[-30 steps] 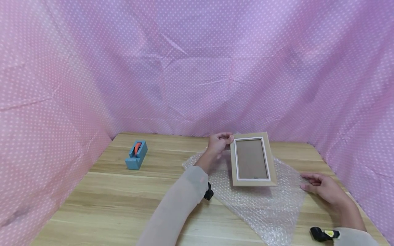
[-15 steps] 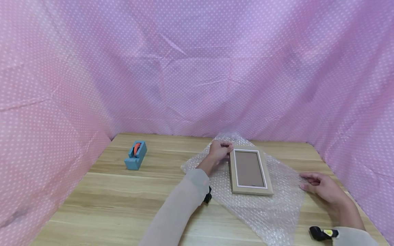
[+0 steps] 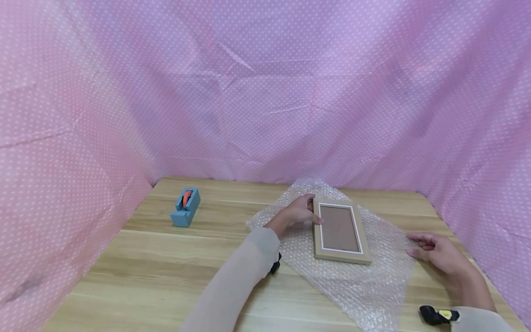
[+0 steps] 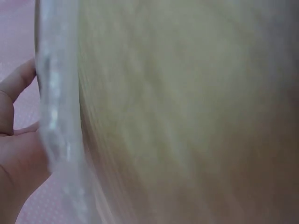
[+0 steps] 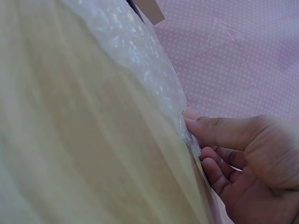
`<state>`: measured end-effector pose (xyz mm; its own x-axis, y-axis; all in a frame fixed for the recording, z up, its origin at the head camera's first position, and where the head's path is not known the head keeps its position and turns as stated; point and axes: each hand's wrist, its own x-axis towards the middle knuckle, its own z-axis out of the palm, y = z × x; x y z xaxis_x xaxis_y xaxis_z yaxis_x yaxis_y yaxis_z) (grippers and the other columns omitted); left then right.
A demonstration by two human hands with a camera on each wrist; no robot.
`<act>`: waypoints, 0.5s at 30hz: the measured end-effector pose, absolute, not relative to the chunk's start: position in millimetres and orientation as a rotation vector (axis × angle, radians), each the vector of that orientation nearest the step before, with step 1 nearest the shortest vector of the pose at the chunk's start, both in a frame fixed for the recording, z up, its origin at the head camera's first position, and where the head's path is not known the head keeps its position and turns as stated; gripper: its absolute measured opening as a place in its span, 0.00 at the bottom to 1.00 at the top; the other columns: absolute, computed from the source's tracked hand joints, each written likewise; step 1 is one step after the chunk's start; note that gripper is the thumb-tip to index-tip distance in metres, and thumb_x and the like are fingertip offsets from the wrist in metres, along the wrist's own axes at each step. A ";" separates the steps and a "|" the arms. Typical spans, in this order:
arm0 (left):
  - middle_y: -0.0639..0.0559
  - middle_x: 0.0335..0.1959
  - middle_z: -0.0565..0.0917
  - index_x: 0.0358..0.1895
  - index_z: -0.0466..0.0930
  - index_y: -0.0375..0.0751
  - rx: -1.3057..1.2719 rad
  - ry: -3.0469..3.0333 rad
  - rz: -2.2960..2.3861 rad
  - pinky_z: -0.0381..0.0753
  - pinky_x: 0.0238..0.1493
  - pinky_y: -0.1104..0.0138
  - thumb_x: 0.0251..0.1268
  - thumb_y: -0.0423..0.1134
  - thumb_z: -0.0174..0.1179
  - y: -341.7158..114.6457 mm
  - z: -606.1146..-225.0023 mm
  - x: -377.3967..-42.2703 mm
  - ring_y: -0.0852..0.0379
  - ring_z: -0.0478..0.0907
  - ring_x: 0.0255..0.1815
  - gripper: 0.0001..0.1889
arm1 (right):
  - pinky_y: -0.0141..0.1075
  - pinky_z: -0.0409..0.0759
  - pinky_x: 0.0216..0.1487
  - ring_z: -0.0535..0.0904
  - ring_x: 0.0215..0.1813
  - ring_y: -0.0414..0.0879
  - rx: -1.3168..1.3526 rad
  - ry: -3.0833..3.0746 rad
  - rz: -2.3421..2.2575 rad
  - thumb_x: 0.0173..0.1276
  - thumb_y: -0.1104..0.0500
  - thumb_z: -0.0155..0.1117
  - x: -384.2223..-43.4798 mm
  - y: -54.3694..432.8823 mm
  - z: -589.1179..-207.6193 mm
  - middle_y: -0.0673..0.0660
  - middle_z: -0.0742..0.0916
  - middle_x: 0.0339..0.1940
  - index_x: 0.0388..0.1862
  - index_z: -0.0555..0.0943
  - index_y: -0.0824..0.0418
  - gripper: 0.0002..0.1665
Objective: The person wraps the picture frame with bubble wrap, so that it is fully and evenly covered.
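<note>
A light wooden picture frame [image 3: 340,228] with a white inner border lies face up on a sheet of bubble wrap [image 3: 373,288]. At its left side my left hand [image 3: 297,212] grips the edge, thumb over the front border and fingers near the far left corner. My right hand [image 3: 441,254] pinches the right corner of the wrap. In the right wrist view, the thumb [image 5: 210,128] lies against the wrap's edge with the other fingers curled beneath. The left wrist view shows part of the left hand [image 4: 21,158] behind a blurred fold of wrap.
A blue tape dispenser [image 3: 185,207] with an orange roll stands on the left of the wooden table [image 3: 174,272]. Pink polka-dot cloth [image 3: 265,115] hangs behind and along both sides of the table.
The picture frame has come down from a raised tilt to lie flat on the bubble wrap. My left thumb has shifted nearer along its left edge. The right hand stays at the wrap's corner.
</note>
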<state>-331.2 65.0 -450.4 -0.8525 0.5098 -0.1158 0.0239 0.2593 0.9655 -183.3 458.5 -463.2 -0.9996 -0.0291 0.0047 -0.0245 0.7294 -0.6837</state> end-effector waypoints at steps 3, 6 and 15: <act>0.41 0.60 0.82 0.79 0.54 0.33 0.502 2.099 1.624 0.74 0.68 0.63 0.49 0.22 0.76 63.7 -451.1 -333.6 0.49 0.80 0.60 0.53 | 0.23 0.74 0.41 0.74 0.44 0.27 -0.056 2.931 -1.128 0.68 0.54 0.74 -183.2 459.0 -463.2 0.57 0.84 0.53 0.64 0.77 0.75 0.34; 0.41 0.55 0.84 0.76 0.60 0.32 0.545 2.021 1.651 0.80 0.62 0.64 0.49 0.17 0.73 59.7 -452.1 -336.6 0.50 0.82 0.55 0.48 | 0.22 0.73 0.41 0.73 0.44 0.27 -0.067 2.936 -1.103 0.68 0.54 0.74 -183.3 459.1 -462.8 0.62 0.83 0.54 0.65 0.77 0.75 0.34; 0.46 0.49 0.86 0.68 0.71 0.33 0.647 1.979 1.565 0.83 0.53 0.67 0.50 0.19 0.74 51.8 -449.9 -338.8 0.54 0.83 0.49 0.39 | 0.23 0.74 0.41 0.73 0.44 0.28 -0.054 2.916 -1.098 0.68 0.53 0.74 -184.7 459.1 -462.5 0.62 0.83 0.55 0.65 0.77 0.74 0.35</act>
<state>-338.8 51.8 -449.9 -0.7442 0.6586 -0.1113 0.0435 0.2140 0.9759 -184.7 459.1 -462.5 -0.9991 -0.0414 -0.0115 -0.0235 0.7510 -0.6599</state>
